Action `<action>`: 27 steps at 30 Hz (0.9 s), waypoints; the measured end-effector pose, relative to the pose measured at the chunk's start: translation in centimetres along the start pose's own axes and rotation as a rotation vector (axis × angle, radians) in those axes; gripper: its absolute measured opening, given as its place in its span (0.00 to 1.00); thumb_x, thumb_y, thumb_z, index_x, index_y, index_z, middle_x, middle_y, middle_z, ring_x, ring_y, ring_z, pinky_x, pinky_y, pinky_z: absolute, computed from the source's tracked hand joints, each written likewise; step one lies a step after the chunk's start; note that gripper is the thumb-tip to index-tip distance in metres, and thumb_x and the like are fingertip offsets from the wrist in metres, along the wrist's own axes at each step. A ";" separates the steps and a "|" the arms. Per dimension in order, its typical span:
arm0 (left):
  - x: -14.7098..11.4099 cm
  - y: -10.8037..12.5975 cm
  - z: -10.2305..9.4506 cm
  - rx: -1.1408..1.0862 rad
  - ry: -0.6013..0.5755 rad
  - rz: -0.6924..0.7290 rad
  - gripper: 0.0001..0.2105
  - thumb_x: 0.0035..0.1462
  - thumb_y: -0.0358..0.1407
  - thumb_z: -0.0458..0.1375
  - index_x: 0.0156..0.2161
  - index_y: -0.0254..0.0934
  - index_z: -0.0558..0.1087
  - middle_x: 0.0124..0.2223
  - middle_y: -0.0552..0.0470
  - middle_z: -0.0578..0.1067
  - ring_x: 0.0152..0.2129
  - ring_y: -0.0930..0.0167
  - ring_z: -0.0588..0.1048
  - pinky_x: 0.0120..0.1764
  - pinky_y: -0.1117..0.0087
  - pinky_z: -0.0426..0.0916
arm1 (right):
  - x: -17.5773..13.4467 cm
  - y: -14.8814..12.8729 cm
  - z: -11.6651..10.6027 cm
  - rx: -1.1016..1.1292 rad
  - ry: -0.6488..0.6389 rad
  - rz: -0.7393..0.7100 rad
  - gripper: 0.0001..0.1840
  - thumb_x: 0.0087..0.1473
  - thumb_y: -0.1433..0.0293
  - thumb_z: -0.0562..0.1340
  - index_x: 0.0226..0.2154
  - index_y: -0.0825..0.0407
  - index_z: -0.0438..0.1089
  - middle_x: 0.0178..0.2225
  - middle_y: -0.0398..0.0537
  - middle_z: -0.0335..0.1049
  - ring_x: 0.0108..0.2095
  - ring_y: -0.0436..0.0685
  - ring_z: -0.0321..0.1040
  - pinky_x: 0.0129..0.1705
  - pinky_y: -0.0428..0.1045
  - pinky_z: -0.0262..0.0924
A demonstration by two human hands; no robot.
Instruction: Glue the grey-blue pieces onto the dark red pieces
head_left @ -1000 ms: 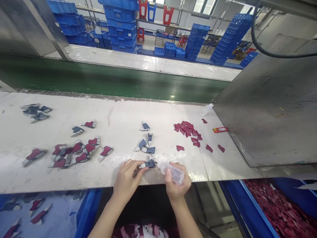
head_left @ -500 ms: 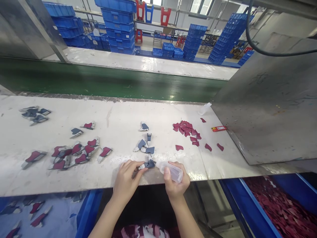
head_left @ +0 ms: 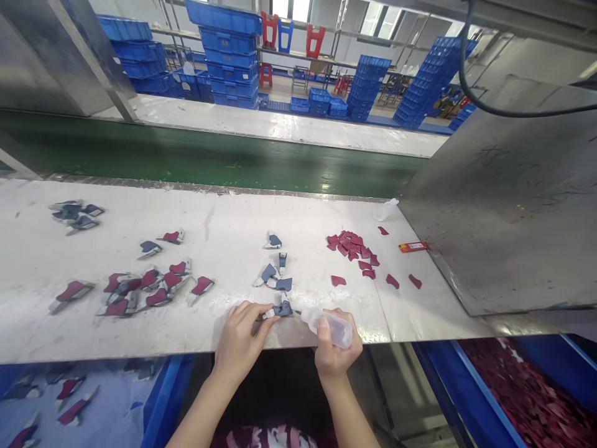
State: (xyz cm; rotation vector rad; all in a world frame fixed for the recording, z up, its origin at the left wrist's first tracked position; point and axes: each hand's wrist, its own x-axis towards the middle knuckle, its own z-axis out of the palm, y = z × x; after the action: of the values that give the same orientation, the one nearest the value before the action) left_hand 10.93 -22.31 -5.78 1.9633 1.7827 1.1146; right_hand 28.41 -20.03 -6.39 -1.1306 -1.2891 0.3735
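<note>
Near the table's front edge, my left hand (head_left: 243, 333) pinches a small dark-blue and white plastic part (head_left: 282, 308) between thumb and fingertips. My right hand (head_left: 336, 348) is wrapped round a translucent squeeze bottle (head_left: 334, 328), tilted so its thin nozzle points left at the part. A small gap shows between the nozzle tip and the part. Just beyond my left fingers lie several similar blue and white parts (head_left: 275, 274). To the right is a pile of flat dark-red pieces (head_left: 347, 244), with a few loose ones around it.
Red-and-grey assembled parts (head_left: 140, 289) cluster on the left of the white table (head_left: 224, 249). A clear plastic piece (head_left: 386, 210) and a red packet (head_left: 413, 247) lie beside the metal panel (head_left: 504, 205). Below are blue bins, the right one (head_left: 494, 398) holding red pieces. Behind runs a green belt (head_left: 224, 163).
My right hand has drawn the bottle slightly right, so its nozzle is farther from the part. My left hand keeps its pinch. The whole view has shifted a little.
</note>
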 end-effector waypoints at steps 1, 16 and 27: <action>0.0 0.0 0.0 0.000 0.000 -0.002 0.06 0.63 0.40 0.58 0.40 0.40 0.74 0.32 0.53 0.77 0.30 0.67 0.75 0.39 0.63 0.66 | 0.0 0.0 0.0 0.012 0.013 0.007 0.07 0.56 0.67 0.61 0.29 0.53 0.68 0.22 0.42 0.63 0.21 0.51 0.63 0.21 0.46 0.59; -0.3 -0.3 0.2 0.016 -0.009 -0.002 0.06 0.63 0.39 0.58 0.41 0.39 0.74 0.32 0.54 0.77 0.30 0.68 0.74 0.39 0.64 0.65 | 0.4 -0.2 0.2 0.125 -0.004 0.142 0.10 0.56 0.63 0.63 0.30 0.54 0.71 0.23 0.43 0.70 0.23 0.53 0.69 0.26 0.46 0.63; -0.2 -0.2 0.2 0.009 0.009 0.015 0.04 0.63 0.37 0.59 0.40 0.39 0.73 0.32 0.55 0.76 0.30 0.69 0.73 0.38 0.65 0.64 | 0.3 -0.1 0.9 0.065 -0.127 0.224 0.11 0.53 0.62 0.66 0.30 0.53 0.72 0.24 0.44 0.73 0.23 0.53 0.70 0.25 0.46 0.64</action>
State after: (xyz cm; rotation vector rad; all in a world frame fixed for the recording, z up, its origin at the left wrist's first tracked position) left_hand 10.97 -22.41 -6.09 1.9836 1.7831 1.1238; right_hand 27.69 -19.48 -6.20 -1.2153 -1.2541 0.6579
